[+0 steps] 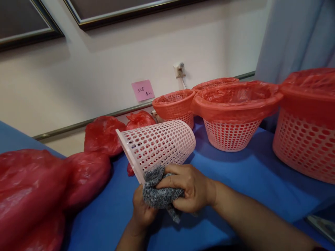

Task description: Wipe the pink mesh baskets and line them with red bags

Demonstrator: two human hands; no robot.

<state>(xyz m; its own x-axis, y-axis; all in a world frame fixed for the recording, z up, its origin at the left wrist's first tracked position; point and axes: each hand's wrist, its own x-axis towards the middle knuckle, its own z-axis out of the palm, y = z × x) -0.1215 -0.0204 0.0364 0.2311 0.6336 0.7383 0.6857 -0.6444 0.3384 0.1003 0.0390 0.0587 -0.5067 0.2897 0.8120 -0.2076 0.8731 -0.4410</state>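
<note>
A pink perforated plastic basket (157,144) lies tilted on its side over the blue table (248,174), its open rim facing left and down. My right hand (190,188) is closed round a grey speckled cloth (158,195), which is pressed against the basket's lower side near the rim. Beneath the cloth, my left hand (141,211) is curled under the basket's rim, its fingers mostly hidden by the cloth.
Several pink baskets lined with red plastic bags (235,104) stand at the back right, the largest (306,139) at the far right. Bunched red bags (39,195) lie at the left. A pink note (142,90) and a wall socket (179,69) are on the wall.
</note>
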